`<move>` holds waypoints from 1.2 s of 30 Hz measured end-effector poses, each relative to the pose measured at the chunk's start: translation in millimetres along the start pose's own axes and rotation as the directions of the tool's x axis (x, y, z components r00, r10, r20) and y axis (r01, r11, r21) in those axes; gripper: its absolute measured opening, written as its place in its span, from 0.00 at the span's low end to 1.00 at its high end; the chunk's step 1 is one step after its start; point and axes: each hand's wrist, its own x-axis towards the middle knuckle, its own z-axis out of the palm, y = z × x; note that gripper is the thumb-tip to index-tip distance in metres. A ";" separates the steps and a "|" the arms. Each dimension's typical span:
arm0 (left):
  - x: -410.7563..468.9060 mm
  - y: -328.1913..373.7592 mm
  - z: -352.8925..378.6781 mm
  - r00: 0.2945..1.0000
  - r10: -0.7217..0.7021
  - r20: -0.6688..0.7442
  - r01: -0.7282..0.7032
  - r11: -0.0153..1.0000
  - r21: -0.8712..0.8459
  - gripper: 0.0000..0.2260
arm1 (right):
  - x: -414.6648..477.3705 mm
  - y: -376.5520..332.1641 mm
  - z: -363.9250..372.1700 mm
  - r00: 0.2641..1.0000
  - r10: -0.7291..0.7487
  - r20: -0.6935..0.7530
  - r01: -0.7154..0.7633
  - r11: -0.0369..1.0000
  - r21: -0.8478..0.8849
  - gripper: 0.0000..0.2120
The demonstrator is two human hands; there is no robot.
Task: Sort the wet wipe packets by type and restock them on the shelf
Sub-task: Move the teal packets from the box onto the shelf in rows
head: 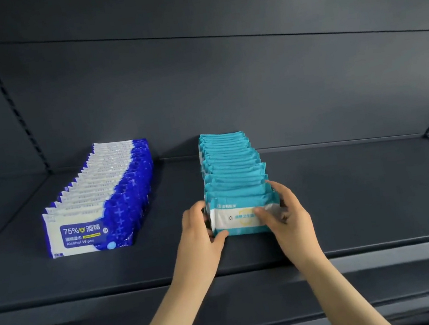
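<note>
From the head camera, the left hand (199,229) and right hand (288,214) grip the front teal wipe packet (239,218) from both sides, fingers curled round its ends. It heads the teal row (231,160) on the dark shelf (350,198), with the blue alcohol-wipe row (107,194) standing well apart to the left.

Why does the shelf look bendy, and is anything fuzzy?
Head view: the wide-angle lens bends the edges of the dark grey metal shelf; the right hand is slightly blurred; print on the blue-and-white alcohol wipe packets is sharp; print on the teal-and-white wipe packets is fuzzier; light is soft, without glare.
</note>
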 end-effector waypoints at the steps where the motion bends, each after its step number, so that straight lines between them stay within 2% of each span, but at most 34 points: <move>1: 1.5 -0.1 0.2 1.000 -0.013 0.003 0.013 1.000 -0.001 0.26 | 0.1 0.3 1.5 1.000 -0.011 -0.026 0.010 0.999 -0.032 0.25; 5: 4.2 0.4 5.0 0.999 -0.043 -0.006 0.043 0.999 0.011 0.22 | 0.1 -2.3 2.3 0.996 0.019 -0.089 -0.028 0.995 -0.097 0.28; 9: 4.1 2.5 5.0 0.999 -0.052 -0.011 0.052 0.998 0.025 0.23 | -2.4 -8.4 -0.7 0.991 0.061 -0.123 -0.072 0.993 -0.091 0.27; 12: 1.6 3.1 0.7 0.998 -0.064 0.002 0.064 0.998 -0.009 0.28 | -9.8 -7.4 -3.9 0.984 0.139 -0.114 -0.129 0.988 0.087 0.20; 15: -9.9 8.9 -6.4 0.997 -0.065 -0.034 0.062 0.995 -0.079 0.27 | -23.6 -9.4 -16.4 0.970 0.218 -0.108 -0.182 0.945 0.272 0.15; 19: -32.0 27.4 -9.7 0.990 -0.001 -0.144 -0.025 0.983 -0.183 0.19 | -51.7 -23.5 -54.4 0.956 0.261 -0.130 -0.195 0.904 0.380 0.13; 22: -51.5 55.0 -0.5 0.988 0.023 -0.152 -0.070 0.949 -0.308 0.18 | -80.5 -29.3 -98.2 0.951 0.262 -0.165 -0.177 0.897 0.405 0.14; 26: -97.3 111.2 27.4 0.999 0.051 -0.012 -0.050 0.874 -0.483 0.18 | -141.4 -26.6 -170.8 0.934 0.265 -0.240 -0.150 0.899 0.411 0.16; 29: -140.3 150.6 65.1 0.978 0.093 0.186 0.029 0.824 -0.565 0.18 | -203.5 -17.8 -232.9 0.892 0.308 -0.332 -0.161 0.901 0.403 0.22; 32: -186.2 186.2 115.1 0.908 0.153 0.391 0.105 0.819 -0.564 0.18 | -274.3 2.9 -293.7 0.786 0.414 -0.459 -0.220 0.881 0.418 0.28; 36: -256.4 232.7 183.3 0.756 0.229 0.613 0.171 0.835 -0.523 0.20 | -371.0 37.8 -359.1 0.577 0.542 -0.612 -0.284 0.835 0.471 0.23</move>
